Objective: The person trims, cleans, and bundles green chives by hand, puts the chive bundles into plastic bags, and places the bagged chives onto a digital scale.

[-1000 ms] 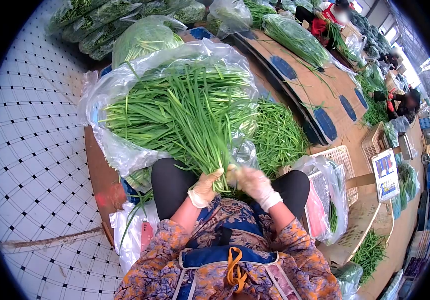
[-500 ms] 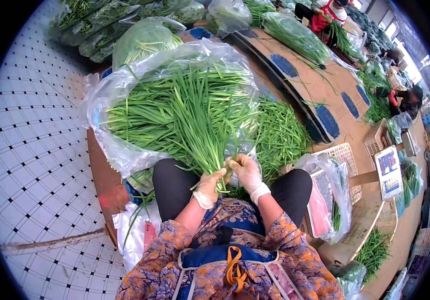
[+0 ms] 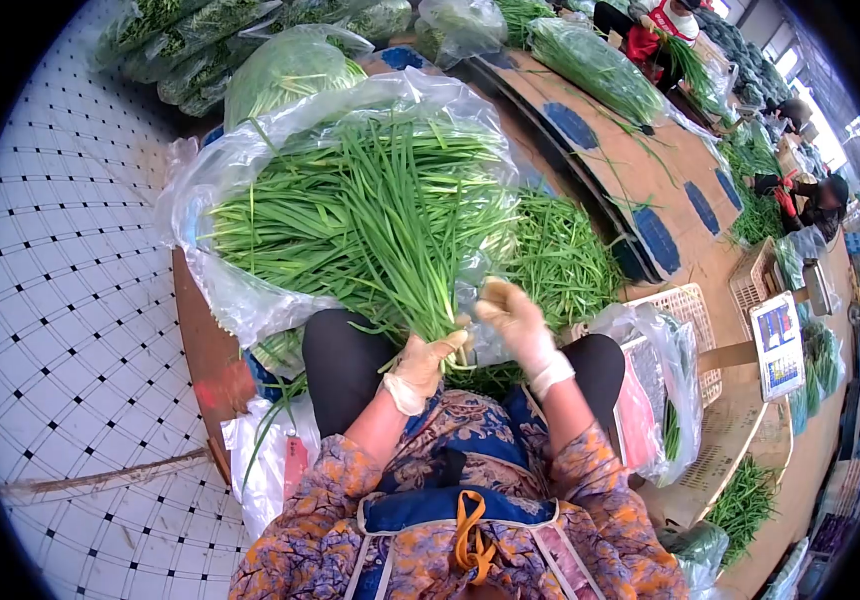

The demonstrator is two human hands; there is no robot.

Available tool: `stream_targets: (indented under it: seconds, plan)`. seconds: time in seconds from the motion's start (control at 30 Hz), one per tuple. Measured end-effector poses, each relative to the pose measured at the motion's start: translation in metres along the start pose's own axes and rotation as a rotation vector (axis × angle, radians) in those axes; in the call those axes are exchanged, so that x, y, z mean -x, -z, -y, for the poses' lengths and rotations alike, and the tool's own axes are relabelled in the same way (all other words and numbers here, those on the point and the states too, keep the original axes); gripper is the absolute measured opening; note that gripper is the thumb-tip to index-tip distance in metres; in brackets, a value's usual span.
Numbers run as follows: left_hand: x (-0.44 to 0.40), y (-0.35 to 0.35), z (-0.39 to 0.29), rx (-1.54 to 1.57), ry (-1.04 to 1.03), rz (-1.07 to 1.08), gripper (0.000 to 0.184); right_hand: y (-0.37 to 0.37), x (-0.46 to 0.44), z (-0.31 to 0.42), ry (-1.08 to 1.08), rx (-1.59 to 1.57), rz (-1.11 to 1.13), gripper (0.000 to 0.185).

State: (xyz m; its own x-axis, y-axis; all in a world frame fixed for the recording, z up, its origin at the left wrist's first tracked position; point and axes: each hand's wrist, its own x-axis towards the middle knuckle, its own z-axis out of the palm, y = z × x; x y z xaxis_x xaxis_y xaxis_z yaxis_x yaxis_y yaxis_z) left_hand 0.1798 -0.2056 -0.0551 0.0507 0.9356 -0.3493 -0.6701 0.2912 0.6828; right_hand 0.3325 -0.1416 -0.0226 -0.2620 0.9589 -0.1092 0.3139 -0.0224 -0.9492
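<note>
My left hand (image 3: 424,372), in a pale glove, is closed around the stem ends of a bunch of garlic chives (image 3: 395,215). The leaves fan away from me over a large open clear plastic bag (image 3: 235,290) filled with more garlic chives (image 3: 290,225). Just right of the stem ends is my right hand (image 3: 516,318), also gloved and apart from the bunch. Its fingers look curled but are smeared by motion, so I cannot make out whether anything is in them. A loose heap of chives (image 3: 565,255) lies beyond that hand.
At right stand a cream plastic crate (image 3: 690,315), a plastic bag with greens (image 3: 675,385) and a printed sign (image 3: 779,345). Brown boards (image 3: 615,130) stretch to the upper right, where other people (image 3: 662,40) handle greens. Tiled floor (image 3: 90,330) lies left.
My right hand has come away from the stem ends, moving right and slightly up. My left hand still grips the bunch, a little further right, and the leaves have shifted slightly.
</note>
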Motion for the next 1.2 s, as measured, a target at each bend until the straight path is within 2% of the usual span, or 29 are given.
stream_targets:
  seconds: [0.07, 0.1, 0.17, 0.2, 0.3, 0.33, 0.43, 0.5, 0.53, 0.6, 0.67, 0.73, 0.77, 0.8, 0.87, 0.9, 0.93, 1.0, 1.13, 1.2]
  plan:
    - [0.005, 0.001, -0.005, 0.047, -0.039, 0.170, 0.042, -0.022, 0.010, 0.005, 0.358, 0.089, -0.009, 0.039]
    - [0.008, 0.004, -0.010, 0.122, 0.030, 0.222, 0.046, -0.023, 0.010, 0.003, 0.357, 0.084, -0.004, 0.039]
    - [0.016, 0.005, -0.016, 0.155, 0.097, 0.252, 0.045, -0.024, 0.007, -0.002, 0.443, 0.390, -0.088, 0.042]
    - [0.018, 0.004, -0.019, 0.192, 0.164, 0.289, 0.045, -0.023, 0.008, 0.007, 0.444, 0.387, -0.087, 0.042]
    - [0.009, 0.027, -0.003, 0.175, 0.168, 0.306, 0.039, -0.025, 0.017, 0.029, 0.393, 0.443, 0.054, 0.039]
    - [0.006, 0.030, -0.001, 0.187, 0.177, 0.345, 0.038, -0.026, 0.016, 0.026, 0.346, 0.629, 0.146, 0.039]
    - [0.006, 0.026, 0.000, 0.272, 0.184, 0.317, 0.036, -0.030, 0.005, 0.005, 0.365, 0.544, 0.092, 0.035]
    - [0.009, 0.021, -0.003, 0.302, 0.167, 0.285, 0.035, -0.031, 0.003, 0.005, -0.213, -0.015, 0.158, 0.025]
    - [0.010, 0.018, -0.005, 0.302, 0.168, 0.281, 0.035, -0.031, 0.004, 0.002, -0.216, -0.017, 0.161, 0.025]
    - [0.012, 0.011, -0.008, 0.455, 0.187, 0.288, 0.033, -0.027, 0.004, -0.001, -0.305, -0.590, 0.021, 0.016]
    - [0.009, 0.014, -0.005, 0.404, 0.176, 0.300, 0.035, -0.026, 0.005, 0.001, -0.294, -0.609, 0.004, 0.012]
    - [0.008, 0.009, -0.005, 0.300, 0.123, 0.322, 0.034, -0.028, 0.010, 0.017, -0.309, -0.349, 0.071, 0.013]
    - [0.013, 0.005, -0.002, 0.193, 0.110, 0.173, 0.035, -0.031, 0.010, 0.017, -0.250, -0.118, 0.061, 0.014]
    - [0.011, 0.007, 0.002, 0.192, 0.113, 0.174, 0.035, -0.032, 0.008, 0.018, -0.251, -0.119, 0.059, 0.014]
    - [0.005, 0.017, 0.012, 0.108, 0.085, 0.139, 0.037, -0.033, -0.003, 0.021, -0.189, 0.214, 0.095, 0.017]
    - [0.006, 0.017, 0.013, 0.134, 0.091, 0.095, 0.032, -0.032, -0.007, 0.026, -0.339, 0.110, 0.148, 0.019]
    - [0.006, 0.017, 0.012, 0.132, 0.091, 0.095, 0.032, -0.033, -0.008, 0.015, -0.338, 0.109, 0.148, 0.019]
    - [0.005, 0.018, 0.010, 0.304, 0.089, 0.152, 0.027, -0.036, -0.009, -0.009, -0.076, 0.198, 0.046, 0.019]
    - [0.000, 0.024, 0.015, 0.388, 0.140, 0.116, 0.027, -0.041, 0.011, -0.012, -0.143, -0.040, -0.059, 0.018]
    - [-0.009, 0.036, 0.022, 0.486, 0.215, 0.237, 0.029, -0.041, 0.023, -0.006, 0.009, -0.087, 0.039, 0.019]
